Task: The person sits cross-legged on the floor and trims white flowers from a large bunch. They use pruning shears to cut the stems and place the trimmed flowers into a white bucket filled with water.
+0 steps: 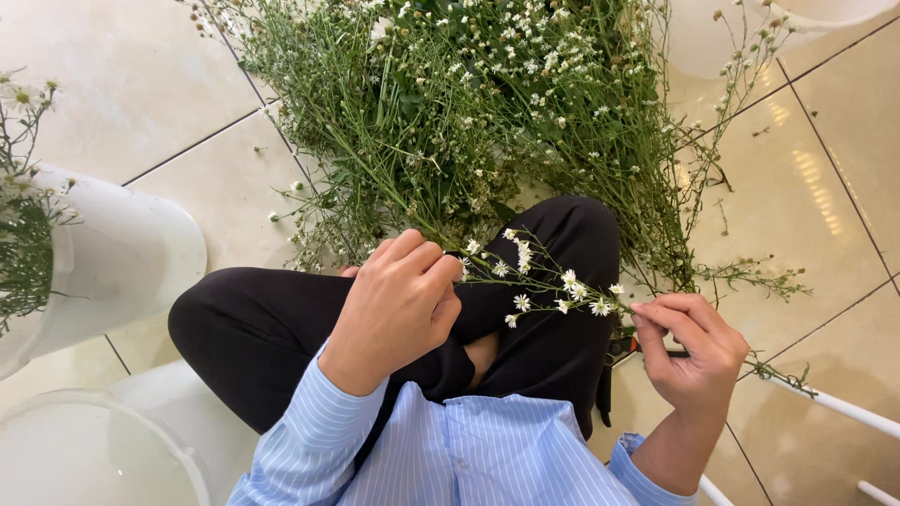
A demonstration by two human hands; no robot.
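I sit cross-legged on a tiled floor in black trousers (272,328) and a striped blue shirt. My left hand (398,305) is closed around the stems of a small sprig of white daisy-like flowers (534,281). My right hand (689,351) pinches the sprig's far tip between thumb and fingers. The sprig stretches across my knees between the two hands. A big loose heap of the same green stems with tiny white flowers (469,112) lies on the floor just beyond my knees.
A white bucket (122,262) holding more flowers stands at the left. Another white bucket (84,450) sits at the lower left, and a third (750,37) at the top right. White rods (844,408) lie at the lower right. A red-handled tool (623,347) peeks out by my right knee.
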